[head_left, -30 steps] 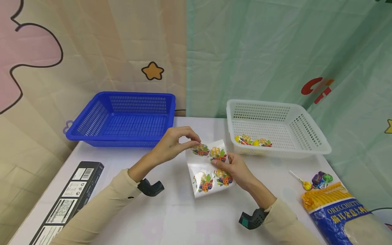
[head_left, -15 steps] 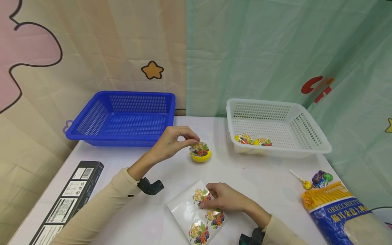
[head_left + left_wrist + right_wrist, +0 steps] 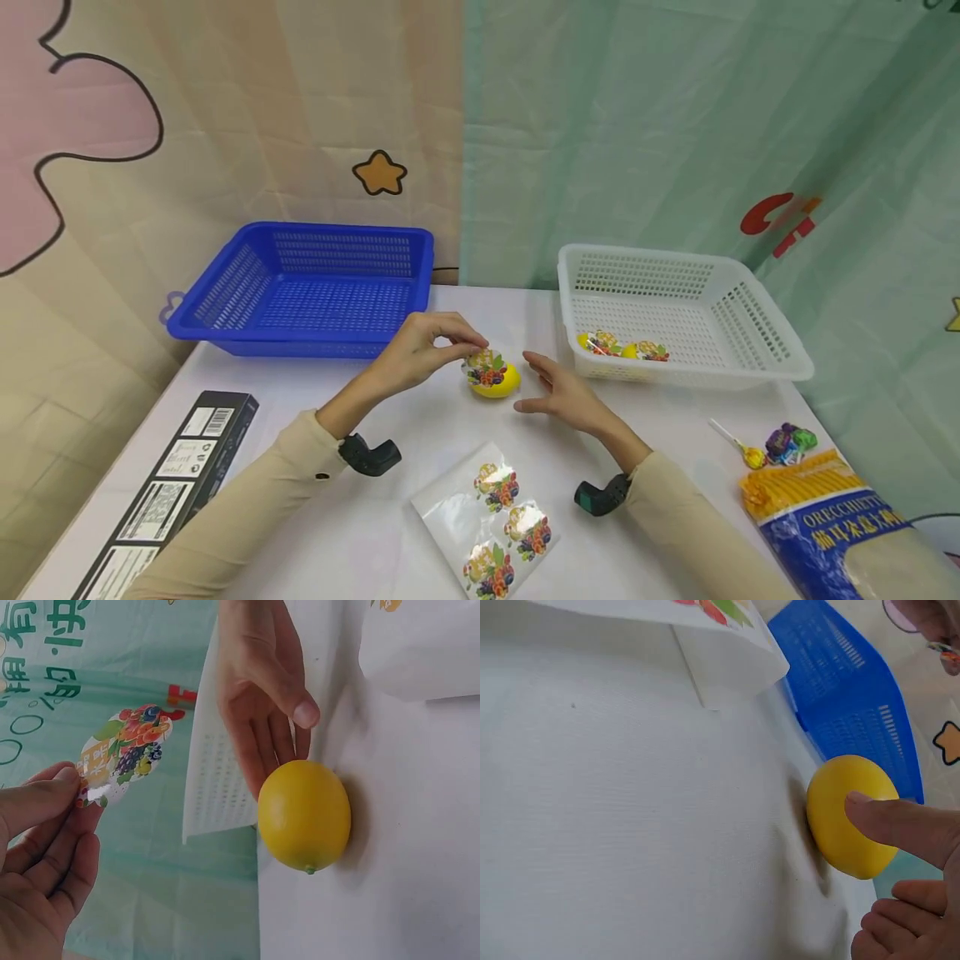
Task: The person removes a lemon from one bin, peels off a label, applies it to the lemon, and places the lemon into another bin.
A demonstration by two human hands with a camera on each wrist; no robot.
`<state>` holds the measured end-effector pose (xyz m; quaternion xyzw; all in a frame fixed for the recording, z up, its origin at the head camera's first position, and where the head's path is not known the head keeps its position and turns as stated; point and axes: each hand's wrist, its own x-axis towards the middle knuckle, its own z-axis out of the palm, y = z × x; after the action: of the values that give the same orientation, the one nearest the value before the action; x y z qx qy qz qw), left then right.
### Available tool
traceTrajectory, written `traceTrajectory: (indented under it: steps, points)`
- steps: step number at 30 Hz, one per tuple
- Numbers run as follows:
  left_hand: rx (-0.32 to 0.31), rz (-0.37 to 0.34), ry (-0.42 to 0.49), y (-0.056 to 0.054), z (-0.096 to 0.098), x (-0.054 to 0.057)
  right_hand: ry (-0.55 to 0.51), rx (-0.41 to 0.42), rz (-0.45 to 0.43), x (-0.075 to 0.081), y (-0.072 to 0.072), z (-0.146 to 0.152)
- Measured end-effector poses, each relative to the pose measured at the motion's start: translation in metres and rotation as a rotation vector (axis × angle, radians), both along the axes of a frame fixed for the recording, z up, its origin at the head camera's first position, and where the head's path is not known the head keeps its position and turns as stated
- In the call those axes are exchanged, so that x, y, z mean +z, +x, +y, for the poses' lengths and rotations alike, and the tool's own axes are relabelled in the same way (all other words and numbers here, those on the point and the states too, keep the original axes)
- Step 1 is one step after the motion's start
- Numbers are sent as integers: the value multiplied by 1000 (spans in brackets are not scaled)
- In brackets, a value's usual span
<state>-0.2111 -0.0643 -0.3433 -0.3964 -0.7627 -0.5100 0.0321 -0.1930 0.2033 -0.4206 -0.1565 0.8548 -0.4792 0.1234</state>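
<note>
My left hand (image 3: 420, 354) pinches the edge of a round fruit-print sticker (image 3: 127, 754) between thumb and fingertips. In the head view the sticker overlaps a yellow lemon (image 3: 510, 383) on the white table; the left wrist view shows it held apart from the fruit. My right hand (image 3: 566, 398) reaches beside the lemon with thumb and fingers spread. From the right wrist, the thumb (image 3: 907, 821) overlaps the lemon. A white sticker sheet (image 3: 447, 508) with several fruit stickers lies on the table nearer to me.
A blue basket (image 3: 337, 304) stands at the back left. The white basket (image 3: 697, 377) at the back right holds two stickered lemons (image 3: 630, 351). A long black box (image 3: 168, 492) lies left. On the right are a lollipop (image 3: 752, 456), wrapped candies (image 3: 787, 442) and a pasta bag (image 3: 825, 533).
The sticker sheet has come away from the left hand's sticker and now lies on the table. My right hand has released it and moved up beside the lemon. The left hand has barely moved.
</note>
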Motion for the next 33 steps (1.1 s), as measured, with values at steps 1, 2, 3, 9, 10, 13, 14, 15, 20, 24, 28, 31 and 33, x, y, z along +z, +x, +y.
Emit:
traceTrajectory:
  steps: [1,2,3,9,10,13,14,15,20,24,28,31,33]
  points:
    - [-2,4,0,-1,0,-1,9,17,-9,-1,-5,-3]
    - [-4,9,1,-1,0,-2,15,34,-16,-2,-9,-6]
    - [-7,13,3,-2,-1,-3,20,49,-18,-4,-12,-10]
    - [-21,15,19,-3,2,-10,4,92,36,-8,-22,-26]
    - [-22,11,21,-3,2,-11,10,89,57,-8,-22,-28]
    - [-23,-4,16,-4,4,-14,-2,84,95,-6,-19,-32]
    - [-25,-8,13,-4,5,-15,-29,91,94,-5,-18,-33]
    - [-27,-11,11,-4,5,-16,-62,104,88,-3,-17,-34]
    - [-21,-10,-1,-5,7,-18,-222,174,18,5,-10,-38]
    - [-4,-11,-16,-5,8,-19,-278,187,-34,10,-4,-38]
    - [2,-12,-33,-5,9,-19,-297,188,-77,15,0,-39]
    - [1,-7,-40,-5,8,-19,-283,180,-83,16,2,-38]
    - [-1,-7,-45,-6,8,-18,-271,172,-77,16,3,-38]
